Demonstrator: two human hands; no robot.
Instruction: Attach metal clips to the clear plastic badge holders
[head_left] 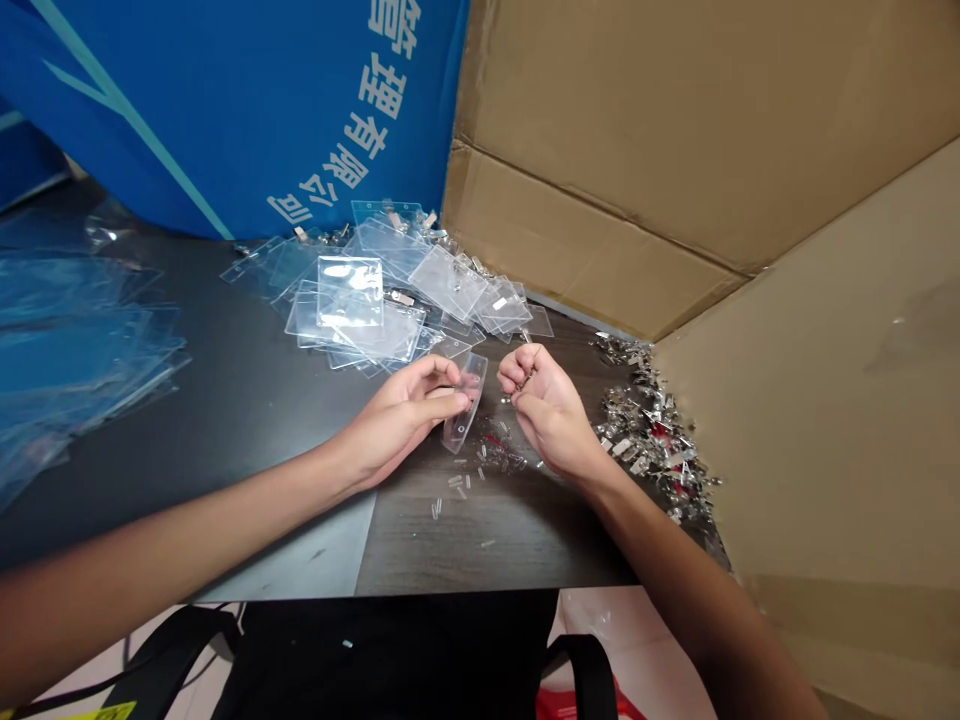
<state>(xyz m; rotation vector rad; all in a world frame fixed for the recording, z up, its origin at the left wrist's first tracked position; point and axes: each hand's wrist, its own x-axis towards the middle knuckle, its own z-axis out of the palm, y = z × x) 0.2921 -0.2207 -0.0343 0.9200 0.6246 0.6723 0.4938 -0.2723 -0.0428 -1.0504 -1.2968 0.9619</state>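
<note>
My left hand (412, 410) pinches a clear plastic badge holder (463, 415) between thumb and fingers, its punched edge turned toward my right hand. Just to the right, my right hand (547, 400) is curled closed around a small metal badge clip (522, 385), mostly hidden by the fingers. The two hands are a short gap apart above the dark wooden table (480, 545). Small clear plastic bits (459, 484) lie scattered below them.
Behind my hands is a heap of clear badge holders (352, 300), some with clips. A pile of metal clips (645, 430) lies at the right against cardboard (817, 400). More plastic sleeves (75, 340) are stacked at the left. A blue printed banner (247, 100) stands behind.
</note>
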